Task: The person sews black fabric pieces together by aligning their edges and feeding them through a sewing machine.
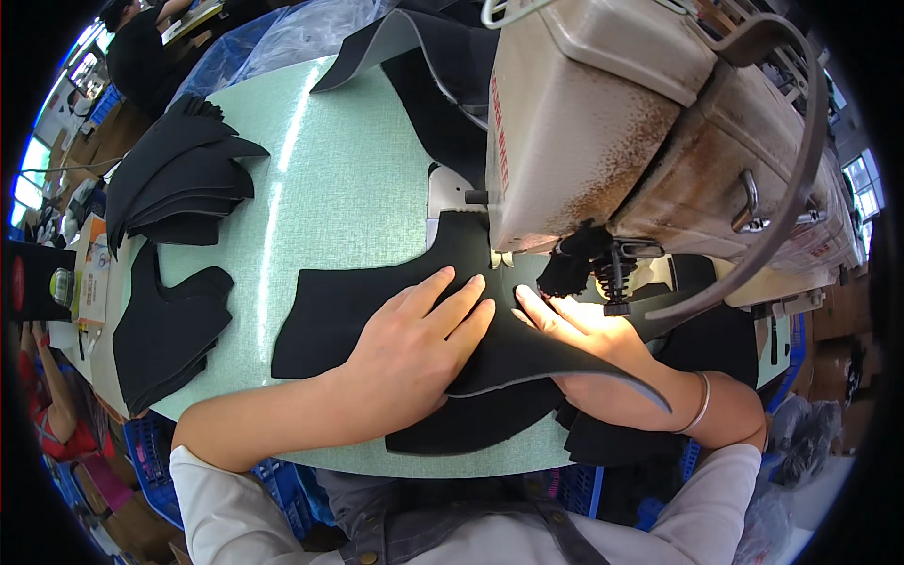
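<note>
A black fabric piece (330, 315) lies on the pale green table under the head of a sewing machine (584, 122). My left hand (414, 339) rests flat on it, fingers stretched toward the presser foot (501, 258). Close to the needle area, my right hand (603, 353) has its fingers reaching forward on the fabric, lit by the machine's lamp. A curled flap of the fabric crosses over part of that hand and hides some of it. Another black piece (480, 424) shows beneath, near the table's front edge.
Stacks of cut black pieces lie at the left, one fanned stack (188, 179) behind another (169, 330). More black fabric (433, 56) is heaped beyond the machine. Blue baskets (155, 461) stand below the table edge. A person (146, 56) sits at the far left.
</note>
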`<state>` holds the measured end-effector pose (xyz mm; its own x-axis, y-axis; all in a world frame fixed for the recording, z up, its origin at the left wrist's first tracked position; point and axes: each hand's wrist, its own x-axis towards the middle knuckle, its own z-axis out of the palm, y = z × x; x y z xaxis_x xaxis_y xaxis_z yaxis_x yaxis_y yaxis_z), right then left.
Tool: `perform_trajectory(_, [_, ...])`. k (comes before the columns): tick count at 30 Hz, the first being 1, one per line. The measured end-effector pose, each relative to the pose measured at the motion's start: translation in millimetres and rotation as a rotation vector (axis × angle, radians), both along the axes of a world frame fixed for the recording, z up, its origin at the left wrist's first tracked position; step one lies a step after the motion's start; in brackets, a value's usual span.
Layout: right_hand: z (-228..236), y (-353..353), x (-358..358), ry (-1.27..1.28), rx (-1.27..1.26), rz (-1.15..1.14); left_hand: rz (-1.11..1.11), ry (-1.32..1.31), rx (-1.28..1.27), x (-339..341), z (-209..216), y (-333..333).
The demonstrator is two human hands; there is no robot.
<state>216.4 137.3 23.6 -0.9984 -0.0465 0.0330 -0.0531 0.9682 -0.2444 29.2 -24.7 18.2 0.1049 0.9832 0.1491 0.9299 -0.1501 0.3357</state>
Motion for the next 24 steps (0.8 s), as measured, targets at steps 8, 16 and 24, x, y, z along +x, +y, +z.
perform_trajectory(8, [8,3,-1,0.056,0.220,0.034,-0.036,0.116,0.070,-6,-5,3])
perform_trajectory(16, [18,6,-4,-0.068,0.319,0.020,-0.123,0.271,-0.009,-25,4,3])
perform_trajectory(24, [12,8,5,0.104,-0.346,-0.155,-0.093,0.150,-0.136,-30,11,0])
